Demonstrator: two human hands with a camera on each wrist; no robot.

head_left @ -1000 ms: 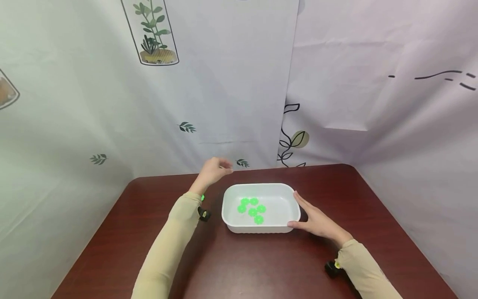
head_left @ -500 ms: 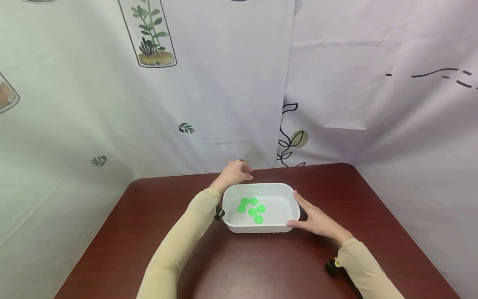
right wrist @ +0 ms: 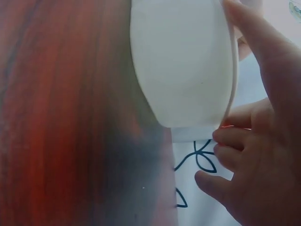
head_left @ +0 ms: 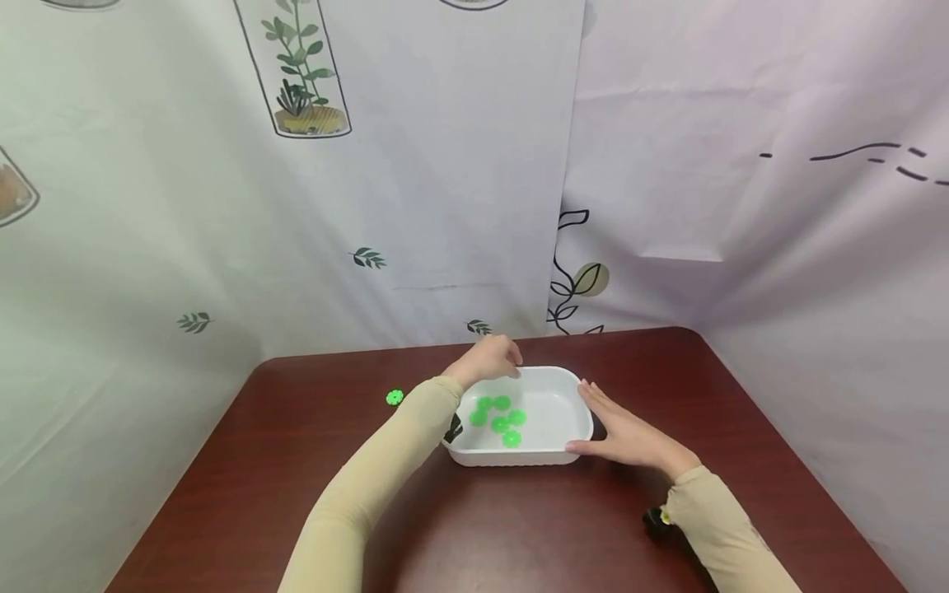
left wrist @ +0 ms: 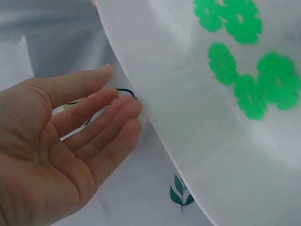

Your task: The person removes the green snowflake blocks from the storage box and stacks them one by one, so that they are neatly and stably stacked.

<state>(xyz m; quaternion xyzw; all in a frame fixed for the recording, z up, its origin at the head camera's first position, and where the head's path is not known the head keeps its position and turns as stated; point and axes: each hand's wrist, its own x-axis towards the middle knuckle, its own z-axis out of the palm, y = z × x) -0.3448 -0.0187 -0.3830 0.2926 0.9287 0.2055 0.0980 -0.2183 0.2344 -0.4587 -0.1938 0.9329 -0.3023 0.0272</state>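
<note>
A white oval-cornered plastic tub [head_left: 556, 412] stands on the table, with several green flower-shaped plastic discs [head_left: 501, 424] lying in its left part. My left hand [head_left: 489, 357] hovers over the far rim, its fingers loosely bent. In the left wrist view nothing sits between the fingers of the left hand [left wrist: 66, 150], and the green discs [left wrist: 277, 80] lie beyond the rim. At the tub's right end my right hand [head_left: 626, 432] grips it, thumb at the near corner and fingers along the far corner. The right wrist view has the right hand [right wrist: 268, 146] around the tub [right wrist: 183, 56].
One more green disc [head_left: 395, 397] lies on the dark red-brown table [head_left: 519, 527], left of the tub. A white patterned cloth [head_left: 460, 181] hangs behind the table and at its sides. Small black wrist cameras [head_left: 656, 525] sit under the sleeves.
My left hand has moved right and lower, from above the tub's far left to its far rim. The disc on the left has come into full view. My right hand stays put.
</note>
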